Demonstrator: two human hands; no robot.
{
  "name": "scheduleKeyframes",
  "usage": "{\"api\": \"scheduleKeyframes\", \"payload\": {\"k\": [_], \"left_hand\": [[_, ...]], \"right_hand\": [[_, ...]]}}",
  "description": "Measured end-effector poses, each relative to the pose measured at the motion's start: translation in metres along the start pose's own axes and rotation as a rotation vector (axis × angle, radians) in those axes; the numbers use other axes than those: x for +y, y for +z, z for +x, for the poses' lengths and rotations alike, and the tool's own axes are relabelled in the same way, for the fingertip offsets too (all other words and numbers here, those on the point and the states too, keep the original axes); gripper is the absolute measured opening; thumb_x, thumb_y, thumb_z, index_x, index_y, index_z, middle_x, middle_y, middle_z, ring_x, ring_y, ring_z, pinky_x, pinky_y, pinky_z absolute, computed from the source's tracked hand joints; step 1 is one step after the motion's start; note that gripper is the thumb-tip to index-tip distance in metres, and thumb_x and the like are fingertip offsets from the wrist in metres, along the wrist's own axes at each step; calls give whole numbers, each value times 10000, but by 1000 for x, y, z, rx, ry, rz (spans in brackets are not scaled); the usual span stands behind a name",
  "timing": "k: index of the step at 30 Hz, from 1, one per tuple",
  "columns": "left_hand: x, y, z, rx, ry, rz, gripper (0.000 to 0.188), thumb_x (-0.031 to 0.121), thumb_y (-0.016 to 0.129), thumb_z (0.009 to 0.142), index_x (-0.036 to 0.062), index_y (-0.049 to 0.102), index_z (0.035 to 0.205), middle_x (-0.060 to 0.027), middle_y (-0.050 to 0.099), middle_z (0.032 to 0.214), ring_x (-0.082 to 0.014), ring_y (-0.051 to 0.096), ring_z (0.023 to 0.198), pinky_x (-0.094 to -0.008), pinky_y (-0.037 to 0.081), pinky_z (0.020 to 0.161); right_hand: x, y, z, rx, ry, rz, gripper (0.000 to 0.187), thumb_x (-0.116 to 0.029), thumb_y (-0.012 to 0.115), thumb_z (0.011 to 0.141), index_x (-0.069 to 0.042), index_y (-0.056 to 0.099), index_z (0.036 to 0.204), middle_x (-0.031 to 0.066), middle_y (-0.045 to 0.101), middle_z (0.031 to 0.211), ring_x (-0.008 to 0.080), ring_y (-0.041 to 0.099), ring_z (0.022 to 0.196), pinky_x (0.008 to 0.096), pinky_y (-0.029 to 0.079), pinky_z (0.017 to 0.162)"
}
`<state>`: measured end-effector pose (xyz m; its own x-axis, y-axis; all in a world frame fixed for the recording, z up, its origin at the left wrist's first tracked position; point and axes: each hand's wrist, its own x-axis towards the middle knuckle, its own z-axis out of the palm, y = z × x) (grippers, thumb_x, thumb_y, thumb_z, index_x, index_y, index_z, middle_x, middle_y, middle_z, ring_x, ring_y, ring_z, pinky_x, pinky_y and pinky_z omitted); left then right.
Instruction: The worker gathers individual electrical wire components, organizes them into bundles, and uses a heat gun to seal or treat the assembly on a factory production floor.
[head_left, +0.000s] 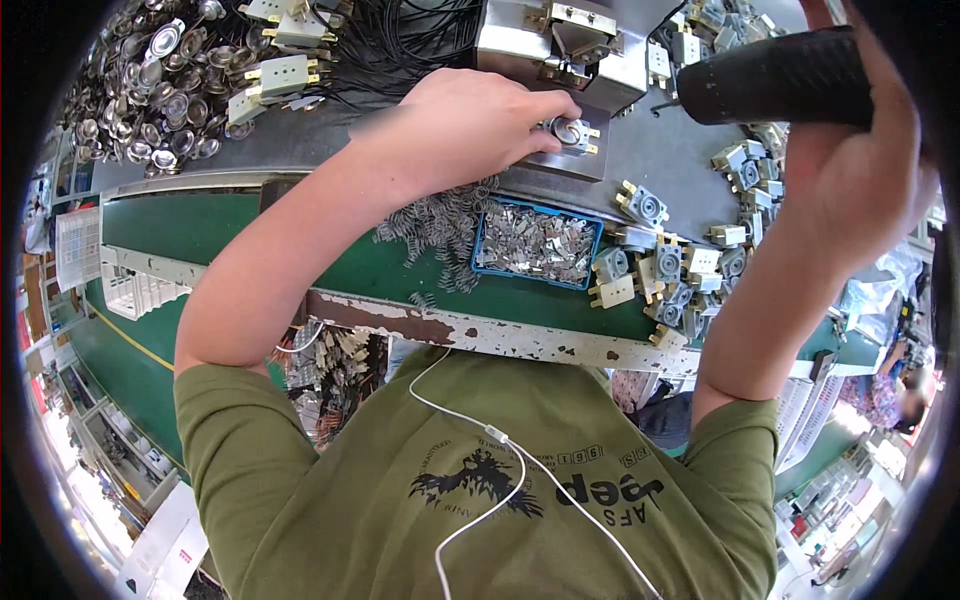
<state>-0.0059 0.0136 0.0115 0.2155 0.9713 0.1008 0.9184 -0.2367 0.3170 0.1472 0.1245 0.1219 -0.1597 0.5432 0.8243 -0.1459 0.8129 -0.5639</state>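
Observation:
My left hand reaches over the bench, its thumb and forefinger closed around a small electrical part with a round metal cap and brass terminals. That part rests on a flat metal plate in front of a metal fixture. Off to the right, my right hand is raised and wrapped around a thick black cylindrical tool. Its blunt end points left toward the fixture, and a thin tip shows below it. Part of the tool is hidden by my fingers.
Shiny metal caps are heaped at the far left, near black wires. Loose springs lie beside a blue tray of small metal pieces. Several grey-and-white electrical parts cover the right side. A chipped rail edges the bench.

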Motion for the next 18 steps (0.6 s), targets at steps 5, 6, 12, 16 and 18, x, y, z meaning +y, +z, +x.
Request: {"api": "scheduleKeyframes", "payload": {"k": [5, 6, 12, 16, 18], "left_hand": [[-5, 0, -3, 46, 36, -3, 289, 337, 630, 923, 162, 642, 1152, -66, 721, 873, -282, 701, 825, -406, 549, 678], [-5, 0, -2, 52, 39, -2, 289, 337, 630, 923, 162, 642, 1152, -66, 721, 873, -282, 701, 825, -406, 549, 678], [-4, 3, -1, 55, 60, -2, 275, 327, 625, 924, 164, 637, 1144, -81, 702, 815, -285, 699, 782, -421, 545, 646], [-4, 3, -1, -2, -1, -24, 277, 336, 615, 930, 189, 625, 1165, -80, 694, 821, -285, 699, 792, -427, 545, 640], [-4, 1, -1, -26, -2, -41, 289, 344, 612, 932, 195, 621, 1179, -79, 694, 844, -281, 699, 812, -426, 549, 647]], "right_hand": [[-4, 7, -4, 34, 78, 60, 195, -145, 684, 911, 11, 620, 1010, 53, 624, 772, 135, 607, 679, 284, 499, 643], [-5, 8, -3, 44, 91, 65, 194, -144, 683, 912, 11, 619, 1009, 53, 622, 767, 135, 605, 672, 283, 498, 637], [-12, 13, -8, 91, 156, 132, 185, -137, 682, 918, 11, 616, 1006, 55, 612, 735, 136, 595, 629, 275, 492, 600], [-15, 21, -10, 120, 201, 184, 179, -132, 682, 921, 11, 613, 1004, 55, 606, 713, 137, 588, 600, 270, 488, 575], [-15, 25, -10, 134, 228, 208, 176, -129, 681, 923, 12, 612, 1003, 56, 603, 702, 137, 584, 585, 267, 486, 563]]}}
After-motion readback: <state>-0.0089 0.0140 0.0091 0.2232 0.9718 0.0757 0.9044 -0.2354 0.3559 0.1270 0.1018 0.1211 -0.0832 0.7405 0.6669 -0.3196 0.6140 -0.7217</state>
